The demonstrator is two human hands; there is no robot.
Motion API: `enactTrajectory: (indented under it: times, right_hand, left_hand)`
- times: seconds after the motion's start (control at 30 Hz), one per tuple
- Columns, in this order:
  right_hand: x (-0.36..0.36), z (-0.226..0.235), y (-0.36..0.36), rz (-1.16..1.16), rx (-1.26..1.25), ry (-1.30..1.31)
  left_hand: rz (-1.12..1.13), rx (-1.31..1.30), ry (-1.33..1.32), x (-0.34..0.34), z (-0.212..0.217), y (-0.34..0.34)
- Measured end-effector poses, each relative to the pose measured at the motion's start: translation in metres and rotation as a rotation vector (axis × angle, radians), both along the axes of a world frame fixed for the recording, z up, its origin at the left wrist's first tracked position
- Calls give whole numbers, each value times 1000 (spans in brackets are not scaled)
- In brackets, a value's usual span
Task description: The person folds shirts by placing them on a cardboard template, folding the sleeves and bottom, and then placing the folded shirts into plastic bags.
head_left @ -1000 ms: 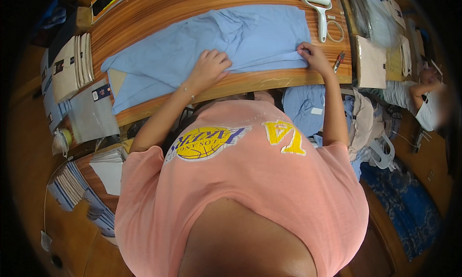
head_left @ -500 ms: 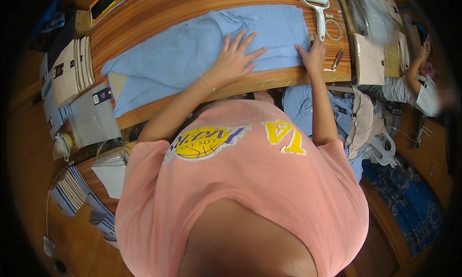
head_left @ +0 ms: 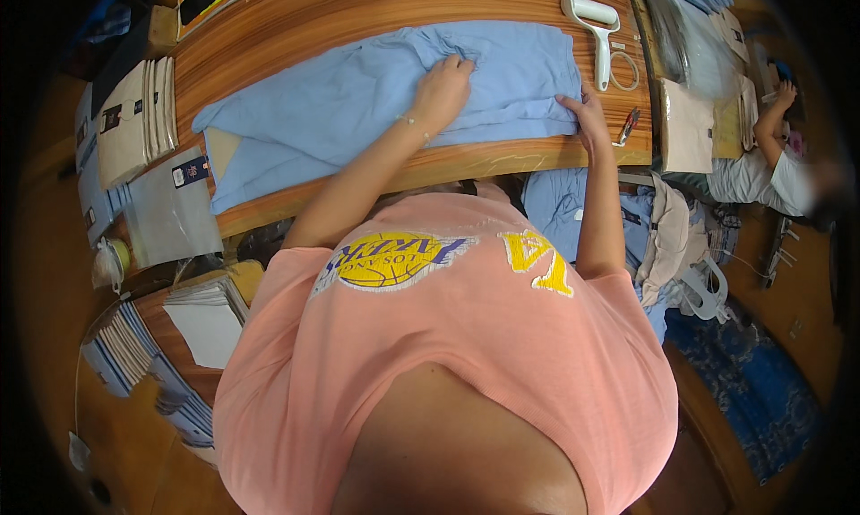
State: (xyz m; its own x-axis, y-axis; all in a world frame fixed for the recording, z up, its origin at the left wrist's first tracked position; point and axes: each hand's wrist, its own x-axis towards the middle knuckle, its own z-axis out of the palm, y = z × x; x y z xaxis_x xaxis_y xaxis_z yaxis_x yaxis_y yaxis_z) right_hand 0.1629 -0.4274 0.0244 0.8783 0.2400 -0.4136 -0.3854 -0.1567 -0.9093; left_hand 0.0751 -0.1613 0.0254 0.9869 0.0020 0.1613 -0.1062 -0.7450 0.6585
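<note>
A light blue garment (head_left: 336, 103) lies folded lengthwise across the wooden table, with wrinkles near its middle and a beige patch (head_left: 224, 148) at its left end. On those wrinkles my left hand (head_left: 442, 92) is closed, fingers bunched on the cloth. At the garment's right end is my right hand (head_left: 587, 121): its thumb rests on the fabric while the forefinger, apart from the thumb, points along the edge.
Beyond my right hand lie a white lint roller (head_left: 598, 31), a tape ring (head_left: 624, 71) and a small red-and-black cutter (head_left: 630, 125). Packed beige garments (head_left: 139, 125) stack at left, more (head_left: 687, 125) at right. Another person (head_left: 761, 170) sits far right.
My left hand has gone from spread flat to closed on the cloth, with its wrist raised. My right hand has shifted slightly lower along the garment's right edge.
</note>
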Motion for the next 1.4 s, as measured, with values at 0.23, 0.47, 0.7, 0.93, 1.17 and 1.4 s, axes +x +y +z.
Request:
enactTrajectory:
  times: [0.23,0.47,0.7,0.93,1.17,1.4]
  right_hand:
    - [-5,11,2,-37,333,160]
    - [-21,52,67,287,-316,-400]
    - [-86,50,149,828,-131,-579]
    - [-79,18,88,330,-298,-753]
    - [-8,-7,101,277,-330,-888]
    - [17,-12,106,550,-312,-937]
  left_hand:
    - [-130,-74,166,-7,7,5]
    - [10,-1304,523,-26,30,11]
    - [418,-1434,371,-45,-10,23]
    - [498,-1042,286,-46,-27,14]
    - [371,-432,117,-74,19,27]
    - [-2,-141,-126,-14,39,18]
